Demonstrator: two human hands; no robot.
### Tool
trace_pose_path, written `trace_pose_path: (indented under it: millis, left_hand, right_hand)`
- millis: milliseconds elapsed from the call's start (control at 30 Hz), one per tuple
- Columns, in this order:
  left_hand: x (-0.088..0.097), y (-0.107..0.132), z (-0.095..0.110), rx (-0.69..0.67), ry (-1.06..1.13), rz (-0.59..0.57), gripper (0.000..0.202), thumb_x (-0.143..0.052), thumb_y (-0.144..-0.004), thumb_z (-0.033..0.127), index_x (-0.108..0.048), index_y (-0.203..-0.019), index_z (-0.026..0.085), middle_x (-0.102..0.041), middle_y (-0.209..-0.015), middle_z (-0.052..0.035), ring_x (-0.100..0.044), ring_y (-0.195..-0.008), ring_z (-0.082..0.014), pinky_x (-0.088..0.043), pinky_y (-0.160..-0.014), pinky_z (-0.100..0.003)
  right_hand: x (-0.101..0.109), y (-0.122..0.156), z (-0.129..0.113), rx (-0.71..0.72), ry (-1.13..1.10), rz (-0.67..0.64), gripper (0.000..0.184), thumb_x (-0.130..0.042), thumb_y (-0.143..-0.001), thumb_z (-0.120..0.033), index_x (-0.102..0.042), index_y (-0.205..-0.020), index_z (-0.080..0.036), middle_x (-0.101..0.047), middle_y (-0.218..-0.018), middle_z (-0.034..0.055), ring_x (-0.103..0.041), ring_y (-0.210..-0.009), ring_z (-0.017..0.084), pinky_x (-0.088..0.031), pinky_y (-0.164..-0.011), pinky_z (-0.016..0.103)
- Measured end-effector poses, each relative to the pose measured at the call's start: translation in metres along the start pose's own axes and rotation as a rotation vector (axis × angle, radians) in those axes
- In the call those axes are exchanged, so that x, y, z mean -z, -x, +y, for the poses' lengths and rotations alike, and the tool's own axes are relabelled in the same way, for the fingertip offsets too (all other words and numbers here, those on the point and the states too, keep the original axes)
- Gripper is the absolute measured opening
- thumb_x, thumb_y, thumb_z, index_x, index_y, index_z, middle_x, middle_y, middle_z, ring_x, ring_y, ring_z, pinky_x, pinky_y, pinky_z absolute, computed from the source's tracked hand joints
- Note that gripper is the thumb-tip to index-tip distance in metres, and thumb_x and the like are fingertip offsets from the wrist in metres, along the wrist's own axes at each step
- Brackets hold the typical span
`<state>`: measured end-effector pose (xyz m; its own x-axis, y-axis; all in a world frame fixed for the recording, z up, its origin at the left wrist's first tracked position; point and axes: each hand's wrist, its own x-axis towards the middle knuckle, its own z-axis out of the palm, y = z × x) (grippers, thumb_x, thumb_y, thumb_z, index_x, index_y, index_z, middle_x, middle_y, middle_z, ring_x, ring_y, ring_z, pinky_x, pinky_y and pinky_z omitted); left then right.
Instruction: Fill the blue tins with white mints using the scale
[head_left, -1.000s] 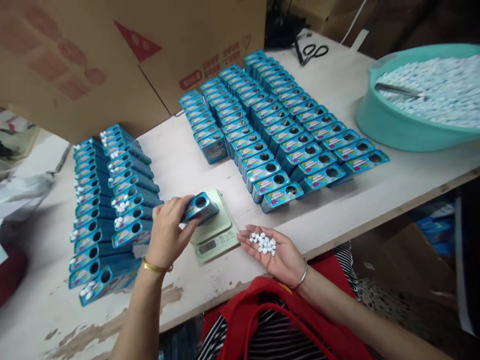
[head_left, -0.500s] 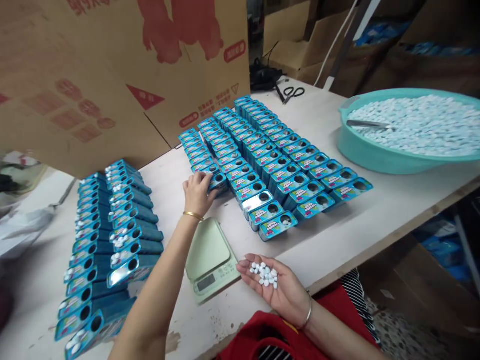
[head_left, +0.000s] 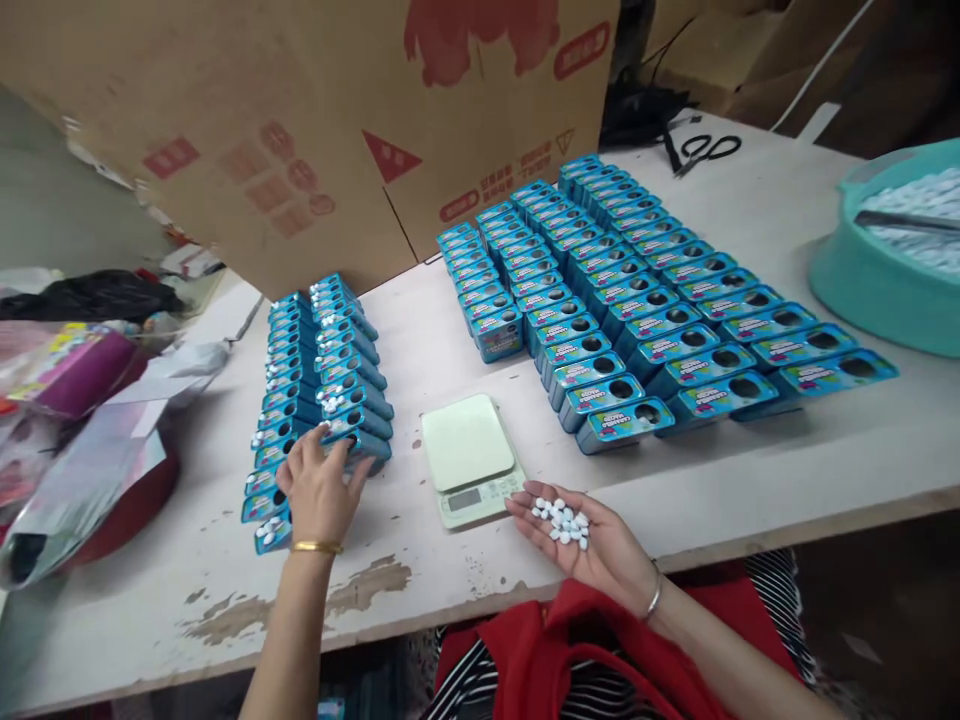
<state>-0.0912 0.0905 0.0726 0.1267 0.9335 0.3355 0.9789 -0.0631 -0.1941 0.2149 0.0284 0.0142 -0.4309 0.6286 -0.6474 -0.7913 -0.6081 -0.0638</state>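
Observation:
My left hand (head_left: 322, 492) reaches over the front of the left group of blue candy tins. Its fingers curl around the upper end of a blue candy tin (head_left: 364, 446), which they partly cover. Palm up, my right hand (head_left: 611, 550) cups a small heap of white and pale blue candies (head_left: 561, 522) beside the kitchen scale (head_left: 469, 445), whose pan is bare. Loose candies (head_left: 270, 530) lie on top of several tins on the left. To the right stand several rows of blue candy tins (head_left: 615, 420), with round holes in their tops.
A turquoise basin (head_left: 877, 270) of candies, with a metal utensil in it, stands at the far right. Black scissors (head_left: 701, 152) lie at the back. A large cardboard box (head_left: 360, 100) stands behind the tins. Bags and packaging (head_left: 90, 400) crowd the left side.
My left hand has left the front tin of the right group and moved to the left group. My right hand still holds the candies. The view has turned left.

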Motion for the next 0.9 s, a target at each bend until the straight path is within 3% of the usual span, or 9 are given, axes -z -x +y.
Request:
trace_pose_path:
  millis: [67, 167, 267, 367, 500, 600, 767, 833, 900]
  left_hand:
    - [0.001, 0.003, -0.002, -0.081, -0.019, -0.018, 0.011, -0.056, -0.083, 0.031, -0.061, -0.085, 0.021, -0.047, -0.130, -0.0122, -0.039, -0.122, -0.0354, -0.032, -0.094, -0.055]
    - [0.016, -0.004, 0.009, -0.136, 0.031, 0.056, 0.012, -0.054, -0.084, 0.028, -0.058, -0.077, 0.021, -0.054, -0.122, -0.0103, -0.044, -0.119, -0.0325, -0.030, -0.099, -0.056]
    - [0.040, -0.021, 0.032, -0.202, 0.202, 0.059, 0.019, -0.048, -0.088, 0.034, -0.056, -0.080, 0.020, -0.057, -0.111, -0.0102, -0.054, -0.102, -0.0255, -0.041, -0.088, -0.043]
    - [0.053, -0.040, 0.063, -0.354, 0.328, -0.043, 0.024, -0.043, -0.090, 0.036, -0.056, -0.082, 0.019, -0.056, -0.108, -0.0092, -0.056, -0.094, -0.0214, -0.045, -0.077, -0.034]
    - [0.042, -0.063, 0.098, -0.533, 0.293, -0.197, 0.020, -0.045, -0.090, 0.031, -0.057, -0.082, 0.018, -0.058, -0.103, -0.0083, -0.056, -0.085, -0.0195, -0.045, -0.073, -0.033]
    - [0.035, -0.071, 0.107, -0.563, 0.315, -0.225, 0.015, -0.050, -0.088, 0.031, -0.057, -0.086, 0.017, -0.059, -0.104, -0.0086, -0.057, -0.087, -0.0210, -0.046, -0.075, -0.035]
    - [0.050, -0.044, 0.120, -0.483, 0.511, 0.003, 0.024, -0.055, -0.086, 0.034, -0.053, -0.104, 0.018, -0.057, -0.110, -0.0102, -0.054, -0.100, -0.0238, -0.046, -0.085, -0.040]
    - [0.053, -0.018, 0.138, -0.536, 0.621, -0.075, 0.023, -0.050, -0.089, 0.029, -0.052, -0.109, 0.019, -0.057, -0.105, -0.0091, -0.055, -0.096, -0.0208, -0.048, -0.081, -0.036]
    - [0.047, 0.009, 0.160, -0.601, 0.701, -0.234, 0.026, -0.045, -0.090, 0.023, -0.050, -0.115, 0.020, -0.056, -0.106, -0.0094, -0.055, -0.092, -0.0190, -0.050, -0.077, -0.034]
  right_hand:
    - [0.000, 0.003, 0.002, 0.002, 0.021, -0.022, 0.023, -0.053, -0.083, -0.020, -0.066, -0.098, -0.009, -0.070, -0.101, 0.0143, -0.065, -0.104, 0.022, -0.052, -0.090, 0.031]
    - [0.000, 0.007, 0.003, 0.016, 0.026, -0.039, 0.022, -0.053, -0.083, -0.020, -0.066, -0.096, -0.009, -0.070, -0.101, 0.0131, -0.064, -0.106, 0.022, -0.051, -0.091, 0.031]
    - [0.000, 0.009, 0.003, 0.032, 0.004, -0.048, 0.023, -0.053, -0.083, -0.020, -0.065, -0.097, -0.007, -0.070, -0.102, 0.0141, -0.064, -0.106, 0.023, -0.051, -0.091, 0.032]
    - [0.000, 0.010, 0.004, 0.038, -0.007, -0.075, 0.023, -0.053, -0.083, -0.020, -0.064, -0.098, -0.008, -0.070, -0.102, 0.0138, -0.064, -0.105, 0.022, -0.051, -0.091, 0.032]
    - [0.000, 0.012, 0.003, 0.040, -0.016, -0.093, 0.023, -0.053, -0.084, -0.021, -0.064, -0.099, -0.008, -0.070, -0.101, 0.0134, -0.065, -0.104, 0.021, -0.051, -0.091, 0.031]
    - [0.000, 0.016, 0.000, 0.056, -0.036, -0.077, 0.024, -0.050, -0.084, -0.020, -0.063, -0.100, -0.007, -0.070, -0.100, 0.0139, -0.065, -0.103, 0.022, -0.051, -0.090, 0.032]
    - [0.000, 0.017, -0.003, 0.058, -0.060, -0.058, 0.026, -0.044, -0.087, -0.018, -0.062, -0.102, -0.007, -0.070, -0.100, 0.0140, -0.066, -0.101, 0.020, -0.052, -0.087, 0.031]
    - [0.002, 0.015, -0.003, 0.048, -0.087, -0.060, 0.026, -0.042, -0.089, -0.017, -0.063, -0.099, -0.008, -0.071, -0.096, 0.0125, -0.068, -0.091, 0.018, -0.054, -0.083, 0.031]
    - [0.005, 0.012, -0.003, 0.034, -0.131, -0.048, 0.024, -0.042, -0.090, -0.017, -0.065, -0.093, -0.009, -0.072, -0.087, 0.0084, -0.069, -0.078, 0.014, -0.056, -0.075, 0.027]
